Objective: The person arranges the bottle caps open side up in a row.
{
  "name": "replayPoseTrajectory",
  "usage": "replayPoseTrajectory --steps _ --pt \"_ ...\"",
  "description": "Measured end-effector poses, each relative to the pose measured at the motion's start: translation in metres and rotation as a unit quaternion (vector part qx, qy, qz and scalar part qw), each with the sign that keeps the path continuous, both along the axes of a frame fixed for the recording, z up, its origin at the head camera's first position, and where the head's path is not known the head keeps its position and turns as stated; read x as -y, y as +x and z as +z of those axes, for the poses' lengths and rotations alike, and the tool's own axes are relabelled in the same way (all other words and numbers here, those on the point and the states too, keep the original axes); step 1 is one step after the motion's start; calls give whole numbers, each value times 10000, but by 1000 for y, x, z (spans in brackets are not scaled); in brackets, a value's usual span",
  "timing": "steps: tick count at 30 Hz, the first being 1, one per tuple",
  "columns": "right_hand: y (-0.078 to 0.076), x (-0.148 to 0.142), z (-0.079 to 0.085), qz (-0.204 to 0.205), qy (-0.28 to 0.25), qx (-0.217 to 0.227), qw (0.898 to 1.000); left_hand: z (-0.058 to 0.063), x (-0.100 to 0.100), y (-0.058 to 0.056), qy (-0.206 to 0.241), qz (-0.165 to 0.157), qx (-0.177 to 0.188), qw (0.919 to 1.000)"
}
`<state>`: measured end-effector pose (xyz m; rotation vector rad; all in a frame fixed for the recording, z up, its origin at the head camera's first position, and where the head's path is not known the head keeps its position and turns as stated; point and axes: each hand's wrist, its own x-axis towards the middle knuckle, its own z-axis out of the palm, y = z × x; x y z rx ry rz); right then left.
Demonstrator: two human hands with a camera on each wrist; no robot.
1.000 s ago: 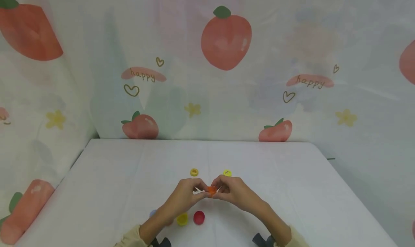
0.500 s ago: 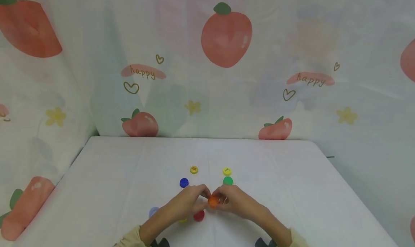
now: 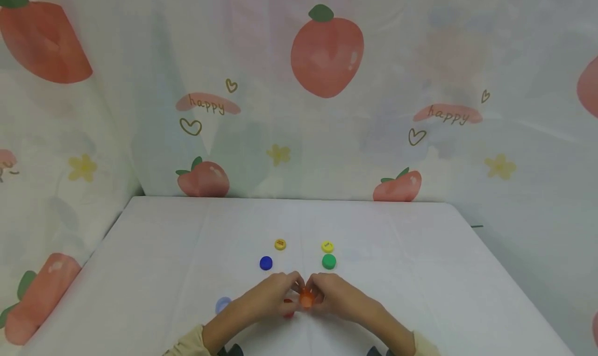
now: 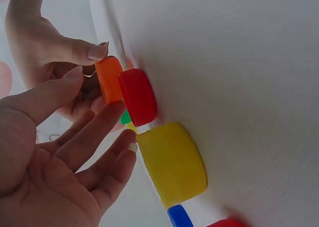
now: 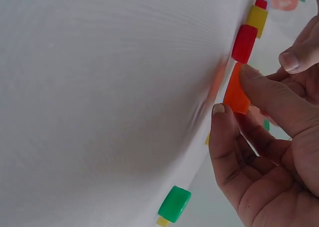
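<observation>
From left to right on the white table [image 3: 397, 257]: a pale-blue cap [image 3: 222, 304], partly behind the left forearm; a dark-blue cap [image 3: 266, 263]; the left hand [image 3: 276, 295], fingers loosely extended, gripping nothing, fingertips close to the orange cap; a golden cap [image 3: 280, 244]; a red cap [image 3: 289, 310], partly hidden; the orange cap [image 3: 306, 299], between both hands; a yellow cap [image 3: 327, 246] behind a green cap [image 3: 329, 261]; the right hand [image 3: 334, 293], pinching the orange cap.

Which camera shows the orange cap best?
Left wrist: the orange cap shows large, its side mostly uncovered. In the right wrist view the right hand partly covers it; the head view shows it small, beside the left hand.
</observation>
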<state>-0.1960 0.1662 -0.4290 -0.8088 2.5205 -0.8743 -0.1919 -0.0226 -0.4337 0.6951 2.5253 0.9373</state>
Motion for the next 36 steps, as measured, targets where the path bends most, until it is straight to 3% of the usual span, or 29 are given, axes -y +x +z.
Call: replayPoseTrajectory --steps 4,15,17,20,24,27,30,36 --pt "1 2 0 -21 191 -75 9998 -1 1 2 -12 17 84 10000" --pt "2 7 1 74 503 -212 9985 -3 5 6 -181 -121 -174 9996" --pt "2 7 3 67 600 -128 9981 -1 6 6 -242 78 -153 9996" --pt "-2 6 10 10 738 -24 9973 5 10 4 -477 652 -360 9961" --pt "-12 7 22 -120 691 -170 9974 17 26 -3 -694 1394 -986 9829" --pt "-21 11 26 -240 541 -355 9976 23 42 -10 -723 1626 -1278 9757" --pt "-30 16 27 -386 475 -435 9972 26 56 -18 -771 1744 -1217 9741" --pt "-52 31 26 -499 466 -914 9935 26 79 -38 -947 1921 -738 9740"
